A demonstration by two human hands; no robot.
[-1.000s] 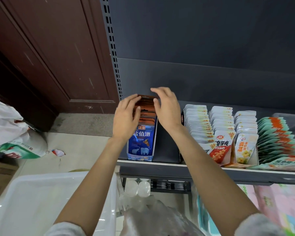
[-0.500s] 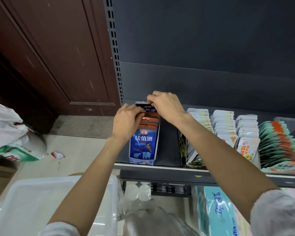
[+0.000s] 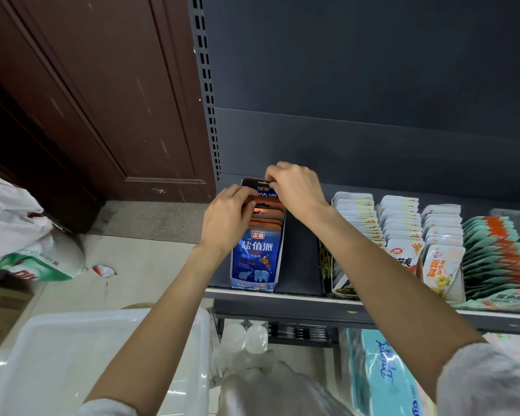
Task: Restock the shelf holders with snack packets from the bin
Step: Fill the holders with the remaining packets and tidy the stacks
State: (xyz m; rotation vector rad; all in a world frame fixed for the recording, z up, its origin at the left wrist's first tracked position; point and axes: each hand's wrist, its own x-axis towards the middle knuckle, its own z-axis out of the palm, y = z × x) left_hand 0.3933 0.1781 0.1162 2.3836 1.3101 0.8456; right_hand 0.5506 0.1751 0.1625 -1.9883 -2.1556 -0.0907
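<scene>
I see the white bin at seven o'clock. My left hand and right hand both pinch the rearmost blue packet standing in the holder on the shelf, centre frame.

The left hand covers the left edge of the blue holder; the right hand hides the rear packet's top right corner. The white bin is cut off at the frame's lower left; the right forearm hides part of the black box.
</scene>
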